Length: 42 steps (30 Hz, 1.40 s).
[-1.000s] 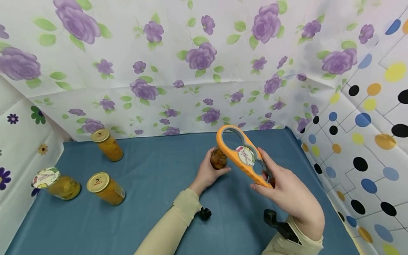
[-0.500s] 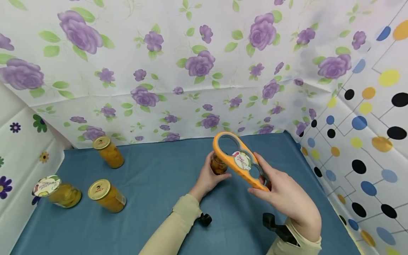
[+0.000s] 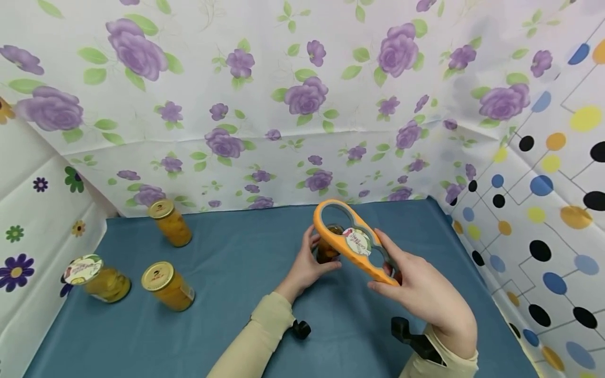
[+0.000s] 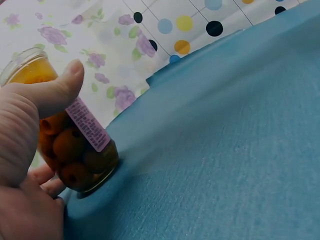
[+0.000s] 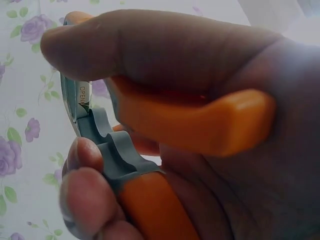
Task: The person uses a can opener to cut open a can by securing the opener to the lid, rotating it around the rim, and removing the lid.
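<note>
Two beige sleeves [image 3: 257, 336], coming in from the near side of a blue-covered tabletop [image 3: 236, 262], each with a black wrist mount [image 3: 301, 329] at the cuff. One right hand [image 3: 423, 278], raised over the right half, clamped on the lower end of an orange-and-grey jar opener [image 3: 363, 263]; thumb along one side, fingers curled on the other. One round white printed lid [image 3: 356, 241], seated midway along the opener. One gold-lidded jar [image 3: 172, 291] of orange contents, standing inward from the left edge. One jar with a white patterned lid [image 3: 108, 286], yellowish contents, close by the left edge. One left hand [image 3: 304, 269], wrapped round an olive jar [image 4: 67, 142], right of the tabletop's middle and partly behind the opener: rim of bare glass, pink printed label on the side, contact of base with cloth uncertain. One further gold-capped jar [image 3: 175, 228], near the far left corner. Beyond the far edge, one hanging with purple roses [image 3: 283, 152]; along the right edge, one dotted cloth [image 3: 529, 236]; along the left, one flowered cloth [image 3: 33, 220].
</note>
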{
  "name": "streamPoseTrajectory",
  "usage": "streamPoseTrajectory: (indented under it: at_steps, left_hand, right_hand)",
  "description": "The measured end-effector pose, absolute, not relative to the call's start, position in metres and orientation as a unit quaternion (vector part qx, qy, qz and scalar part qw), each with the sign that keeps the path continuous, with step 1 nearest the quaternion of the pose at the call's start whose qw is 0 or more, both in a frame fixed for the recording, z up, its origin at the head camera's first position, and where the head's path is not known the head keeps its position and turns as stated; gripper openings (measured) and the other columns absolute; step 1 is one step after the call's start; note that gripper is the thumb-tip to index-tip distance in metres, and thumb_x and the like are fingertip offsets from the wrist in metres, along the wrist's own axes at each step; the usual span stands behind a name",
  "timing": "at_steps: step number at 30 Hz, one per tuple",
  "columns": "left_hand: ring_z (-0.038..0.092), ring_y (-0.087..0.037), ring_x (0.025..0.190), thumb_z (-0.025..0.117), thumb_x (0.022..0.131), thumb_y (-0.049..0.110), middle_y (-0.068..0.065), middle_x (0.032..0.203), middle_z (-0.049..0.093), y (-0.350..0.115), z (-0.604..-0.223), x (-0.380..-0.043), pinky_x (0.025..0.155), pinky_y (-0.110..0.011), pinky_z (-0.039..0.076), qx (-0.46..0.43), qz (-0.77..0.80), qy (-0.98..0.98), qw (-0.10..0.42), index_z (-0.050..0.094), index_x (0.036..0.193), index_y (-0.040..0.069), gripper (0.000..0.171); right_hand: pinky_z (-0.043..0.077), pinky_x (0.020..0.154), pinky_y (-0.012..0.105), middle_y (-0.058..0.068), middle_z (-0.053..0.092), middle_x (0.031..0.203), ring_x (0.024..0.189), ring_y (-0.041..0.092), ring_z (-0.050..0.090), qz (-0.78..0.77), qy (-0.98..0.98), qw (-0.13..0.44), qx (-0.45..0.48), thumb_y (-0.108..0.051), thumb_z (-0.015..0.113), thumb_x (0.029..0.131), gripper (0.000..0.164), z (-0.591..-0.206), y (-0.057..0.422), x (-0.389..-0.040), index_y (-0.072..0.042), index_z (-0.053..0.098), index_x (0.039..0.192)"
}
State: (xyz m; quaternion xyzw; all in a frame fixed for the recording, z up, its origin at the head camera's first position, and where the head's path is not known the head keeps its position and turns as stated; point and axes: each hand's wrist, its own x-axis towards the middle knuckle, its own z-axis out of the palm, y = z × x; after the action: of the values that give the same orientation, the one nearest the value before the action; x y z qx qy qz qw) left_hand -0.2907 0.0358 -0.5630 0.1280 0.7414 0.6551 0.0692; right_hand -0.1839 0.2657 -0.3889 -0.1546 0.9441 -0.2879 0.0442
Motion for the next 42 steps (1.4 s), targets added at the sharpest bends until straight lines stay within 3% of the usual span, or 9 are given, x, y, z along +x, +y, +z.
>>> streamPoseTrajectory:
  at_steps: [3, 8, 15, 18, 21, 26, 42]
  left_hand:
    - [0.025, -0.022, 0.142, 0.085, 0.080, 0.024, 0.000, 0.152, 0.037, 0.029, -0.562, -0.287, 0.116, -0.056, 0.022, 0.113, 0.675, 0.726, 0.072, 0.000, 0.158, 0.031, 0.116]
    - [0.022, -0.030, 0.143, 0.080, 0.085, 0.019, -0.013, 0.155, 0.031, 0.019, -0.550, -0.275, 0.117, -0.055, 0.020, 0.070, 0.721, 0.687, 0.059, 0.000, 0.159, 0.023, 0.109]
    - [0.047, -0.027, 0.123, 0.074, 0.091, 0.032, -0.012, 0.141, 0.049, 0.005, -0.507, -0.250, 0.104, -0.052, 0.039, 0.007, 0.818, 0.574, 0.030, 0.021, 0.155, 0.019, 0.084]
    - [0.051, -0.026, 0.119, 0.064, 0.099, 0.032, -0.015, 0.139, 0.050, -0.001, -0.491, -0.240, 0.100, -0.046, 0.040, 0.029, 0.867, 0.490, 0.083, 0.021, 0.154, 0.016, 0.072]
    - [0.052, -0.021, 0.118, 0.052, 0.104, 0.041, -0.013, 0.138, 0.050, -0.006, -0.482, -0.234, 0.095, -0.036, 0.043, 0.063, 0.905, 0.380, 0.180, 0.021, 0.154, 0.013, 0.064]
    - [0.052, -0.022, 0.119, 0.032, 0.106, 0.053, -0.008, 0.135, 0.050, -0.009, -0.479, -0.223, 0.098, -0.032, 0.045, 0.128, 0.914, 0.240, 0.299, 0.024, 0.153, 0.006, 0.067]
    - [0.053, -0.027, 0.120, 0.038, 0.105, 0.055, -0.018, 0.140, 0.048, -0.001, -0.476, -0.215, 0.102, -0.036, 0.046, 0.145, 0.909, 0.152, 0.361, 0.022, 0.157, 0.008, 0.072]
  right_hand:
    - [0.046, 0.052, 0.028, -0.006, 0.056, 0.080, 0.059, 0.009, 0.050, -0.289, 0.943, 0.047, -0.159, -0.061, 0.067, 0.087, 0.089, -0.390, 0.262, -0.184, -0.038, 0.017, 0.157]
    - [0.046, 0.052, 0.029, -0.006, 0.056, 0.081, 0.060, 0.010, 0.050, -0.288, 0.944, 0.058, -0.148, -0.066, 0.065, 0.085, 0.090, -0.391, 0.258, -0.183, -0.038, 0.017, 0.156]
    - [0.046, 0.052, 0.028, -0.009, 0.056, 0.082, 0.060, 0.009, 0.050, -0.272, 0.947, 0.052, -0.164, -0.060, 0.069, 0.085, 0.090, -0.393, 0.249, -0.184, -0.041, 0.017, 0.156]
    - [0.046, 0.053, 0.028, -0.011, 0.056, 0.083, 0.061, 0.007, 0.050, -0.264, 0.945, 0.055, -0.184, -0.056, 0.071, 0.086, 0.091, -0.394, 0.243, -0.187, -0.041, 0.016, 0.157]
    - [0.047, 0.053, 0.028, -0.012, 0.056, 0.082, 0.061, 0.007, 0.050, -0.267, 0.940, 0.059, -0.206, -0.052, 0.073, 0.086, 0.092, -0.395, 0.234, -0.190, -0.041, 0.015, 0.157]
    - [0.047, 0.055, 0.027, -0.013, 0.055, 0.081, 0.062, 0.005, 0.051, -0.266, 0.930, 0.070, -0.243, -0.054, 0.071, 0.087, 0.091, -0.395, 0.222, -0.192, -0.042, 0.014, 0.158]
    - [0.045, 0.054, 0.027, -0.012, 0.053, 0.079, 0.061, 0.004, 0.049, -0.244, 0.932, 0.051, -0.262, -0.046, 0.073, 0.088, 0.090, -0.392, 0.225, -0.189, -0.040, 0.015, 0.158]
